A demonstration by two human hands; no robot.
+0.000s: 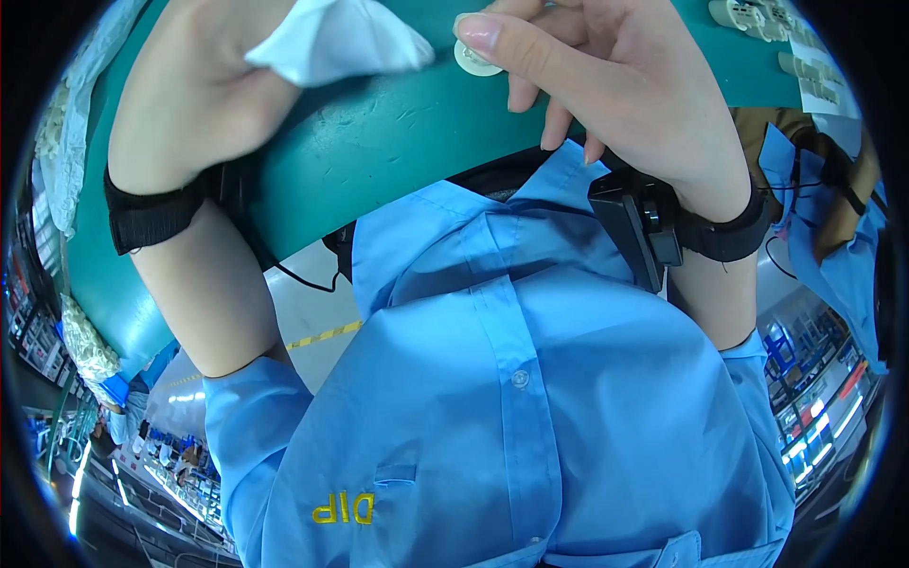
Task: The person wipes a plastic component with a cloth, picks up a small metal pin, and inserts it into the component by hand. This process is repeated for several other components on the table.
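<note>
The left hand (204, 85) holds a white cloth (336, 40), its fingers closed about the bunched part; a loose corner of the cloth points right, toward the other hand, so its long axis runs roughly left to right at the far edge of the view. The right hand (606, 80) pinches a small round white disc (473, 59) between thumb and the fingers behind it, the thumb lying flat across the disc and pointing left. The disc sits just right of the cloth's tip, almost touching it, above the green desk (379, 161). It is round, so it shows no long axis; its flat face turns toward the camera.

Both wrists wear a black strap (151, 218); a black box (634, 232) is mounted at the right wrist. The person's blue shirt (511, 398) fills the near half of the view. At the far right of the desk lie small pale parts (753, 14) and white labels (819, 90). A crumpled pale wrapping (62, 151) hangs at the desk's left edge.
</note>
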